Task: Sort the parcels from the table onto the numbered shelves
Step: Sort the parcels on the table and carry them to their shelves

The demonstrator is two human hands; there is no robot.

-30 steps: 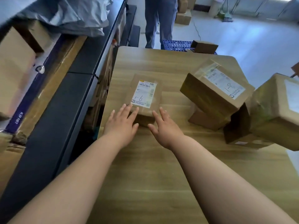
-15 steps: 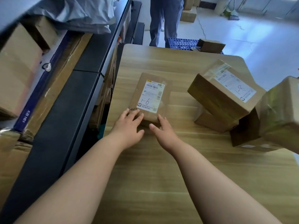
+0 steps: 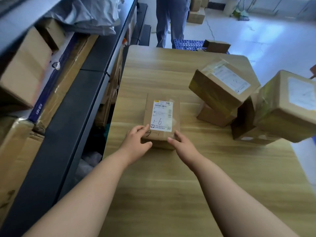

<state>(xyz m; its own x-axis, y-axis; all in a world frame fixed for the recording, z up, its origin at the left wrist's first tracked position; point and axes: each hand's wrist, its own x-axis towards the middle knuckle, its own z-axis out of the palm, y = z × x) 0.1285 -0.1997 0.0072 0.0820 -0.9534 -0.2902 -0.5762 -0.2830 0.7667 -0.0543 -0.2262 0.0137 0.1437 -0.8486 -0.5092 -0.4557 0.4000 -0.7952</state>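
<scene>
A flat brown parcel (image 3: 162, 115) with a white label marked "1-6" lies on the wooden table (image 3: 171, 185), left of centre. My left hand (image 3: 136, 142) grips its near left corner, fingers on top and thumb against the front face. My right hand (image 3: 183, 146) grips the near right corner in the same way. Dark shelves (image 3: 68, 103) holding cardboard boxes run along the table's left side.
Several other parcels are heaped at the table's right: a tilted box (image 3: 220, 88), a large box (image 3: 289, 106) and smaller ones beneath. A person (image 3: 171, 21) stands beyond the far edge beside a blue crate (image 3: 188, 44). Grey bags (image 3: 89, 14) lie on the shelf top.
Both hands drew back from the label area to the parcel's near corners and curled round them. The parcel has slid a little toward me.
</scene>
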